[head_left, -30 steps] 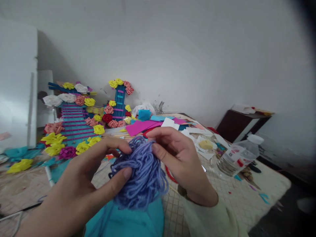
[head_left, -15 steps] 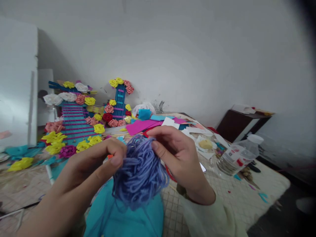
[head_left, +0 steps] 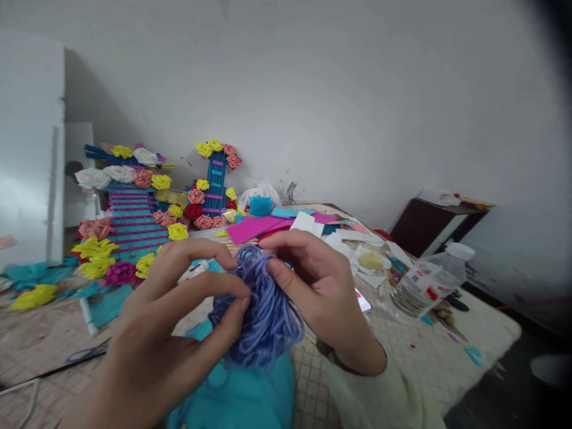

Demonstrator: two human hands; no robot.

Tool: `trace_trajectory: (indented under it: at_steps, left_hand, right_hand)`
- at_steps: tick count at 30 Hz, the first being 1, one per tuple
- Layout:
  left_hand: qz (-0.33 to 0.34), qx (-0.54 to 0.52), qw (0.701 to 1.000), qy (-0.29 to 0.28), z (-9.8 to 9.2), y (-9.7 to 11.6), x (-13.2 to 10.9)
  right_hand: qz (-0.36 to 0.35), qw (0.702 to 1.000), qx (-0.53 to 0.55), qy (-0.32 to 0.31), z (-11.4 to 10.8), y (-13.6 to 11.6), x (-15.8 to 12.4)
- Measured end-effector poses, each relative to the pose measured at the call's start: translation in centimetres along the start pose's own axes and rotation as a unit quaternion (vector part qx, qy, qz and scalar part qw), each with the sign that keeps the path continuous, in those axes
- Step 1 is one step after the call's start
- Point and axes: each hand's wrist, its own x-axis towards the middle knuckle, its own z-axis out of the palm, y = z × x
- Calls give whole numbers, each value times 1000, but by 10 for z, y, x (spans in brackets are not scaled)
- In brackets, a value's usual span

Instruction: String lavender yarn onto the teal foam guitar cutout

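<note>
A bundle of purple-blue yarn (head_left: 263,310) sits on top of a teal fabric shape (head_left: 241,399) at the lower middle. My left hand (head_left: 170,333) pinches the yarn's left side between thumb and fingers. My right hand (head_left: 317,286) grips the yarn's upper right with its thumb pressed into the strands. Both hands are closed on the yarn, above a table with a checked cloth (head_left: 429,351).
Behind stand two blue paper structures (head_left: 134,214) (head_left: 217,185) trimmed with paper flowers. Coloured paper sheets (head_left: 259,226), a phone (head_left: 363,301), a lying plastic bottle (head_left: 429,280) and scraps lie on the table. A dark side table (head_left: 429,226) stands at the right.
My left hand shifted its pinch lower on the yarn and its fingers curled over. The yarn bundle dropped slightly. My right hand stayed almost in place.
</note>
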Motion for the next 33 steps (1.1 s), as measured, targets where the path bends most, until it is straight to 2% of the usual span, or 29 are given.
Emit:
trace_trajectory:
  at_steps: [10, 15, 17, 23, 29, 33]
  left_hand:
    - [71, 24, 997, -6, -6, 3, -1]
    - [51, -1, 997, -54, -12, 6, -2]
    - [39, -6, 998, -58, -12, 5, -2]
    - [17, -19, 999, 19, -3, 0, -3]
    - [-25, -36, 998, 44, 8, 0, -7]
    - [-22, -32, 998, 44, 10, 3, -5]
  right_hand:
    - [-12, 1000, 22, 6, -1, 0, 0]
    - [8, 999, 47, 16, -5, -2, -1]
    - [10, 999, 49, 17, -5, -2, -1]
    - [-17, 999, 28, 17, -1, -4, -1]
    - [-16, 1000, 2, 8, 4, -2, -3]
    - [-23, 1000, -3, 8, 5, -1, -3]
